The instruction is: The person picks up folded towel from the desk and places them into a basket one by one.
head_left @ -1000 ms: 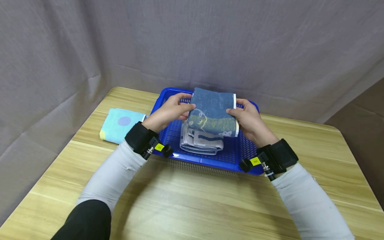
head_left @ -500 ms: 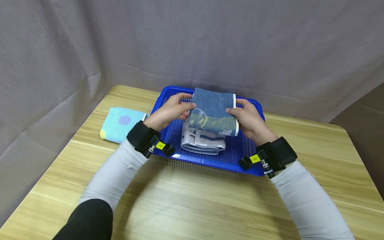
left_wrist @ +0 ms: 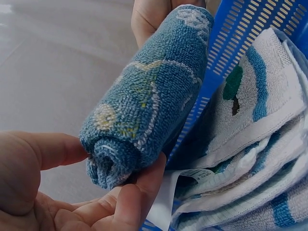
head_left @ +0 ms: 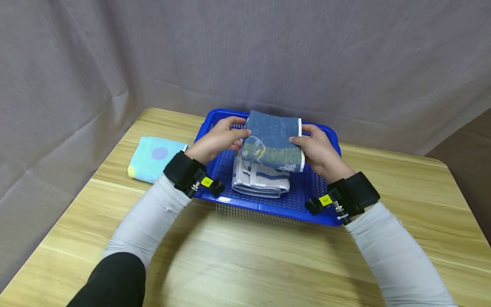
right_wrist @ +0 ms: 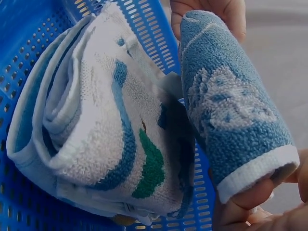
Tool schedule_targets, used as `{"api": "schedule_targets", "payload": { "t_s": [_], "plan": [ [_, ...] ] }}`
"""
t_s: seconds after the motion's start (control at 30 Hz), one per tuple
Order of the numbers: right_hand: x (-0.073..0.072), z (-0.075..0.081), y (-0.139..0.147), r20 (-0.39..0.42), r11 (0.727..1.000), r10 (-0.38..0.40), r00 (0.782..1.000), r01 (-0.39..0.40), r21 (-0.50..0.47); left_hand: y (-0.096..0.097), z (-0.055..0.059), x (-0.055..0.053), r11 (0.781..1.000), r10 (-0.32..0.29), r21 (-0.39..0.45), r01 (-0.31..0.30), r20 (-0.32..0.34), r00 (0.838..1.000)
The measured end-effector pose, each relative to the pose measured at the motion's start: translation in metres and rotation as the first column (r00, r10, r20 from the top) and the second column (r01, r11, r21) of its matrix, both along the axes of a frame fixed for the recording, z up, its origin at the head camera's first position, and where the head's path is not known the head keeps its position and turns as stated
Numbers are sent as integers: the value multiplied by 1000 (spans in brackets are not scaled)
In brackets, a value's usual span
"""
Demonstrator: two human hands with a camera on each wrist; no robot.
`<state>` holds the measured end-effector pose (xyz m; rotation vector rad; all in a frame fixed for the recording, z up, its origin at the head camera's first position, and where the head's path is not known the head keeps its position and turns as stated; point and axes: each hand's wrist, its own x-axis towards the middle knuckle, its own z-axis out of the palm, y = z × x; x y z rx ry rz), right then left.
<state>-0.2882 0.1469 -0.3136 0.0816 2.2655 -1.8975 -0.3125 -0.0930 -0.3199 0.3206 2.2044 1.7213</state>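
Note:
A folded blue towel [head_left: 271,136] with a yellow and white pattern is held up by both hands over the blue basket [head_left: 264,208]. At its left edge my left hand [head_left: 220,138] pinches it, thumb on top and fingers below. My right hand [head_left: 320,151] grips the opposite edge the same way. In the left wrist view the blue towel [left_wrist: 144,91] shows a rounded, folded end between thumb and fingers. Beneath it in the basket lies a folded white towel [head_left: 261,183] with blue stripes; the right wrist view shows a green patch on this white towel [right_wrist: 96,115].
A light-blue folded towel [head_left: 155,160] with a purple dot lies on the wooden table [head_left: 245,264], left of the basket, partly behind the left forearm. A grey curtain [head_left: 245,55] hangs behind the table's back edge.
Both hands keep their grip on the blue towel, which has barely moved. The basket and the striped towel have shifted very slightly to the right in the head view.

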Motion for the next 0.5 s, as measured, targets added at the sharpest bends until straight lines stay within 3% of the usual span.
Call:
{"api": "schedule_targets", "payload": {
  "t_s": [0.5],
  "plan": [
    [3, -4, -3, 40, 998, 36, 999, -37, 42, -5, -1, 5, 1000, -16, -19, 17, 26, 1000]
  ]
}}
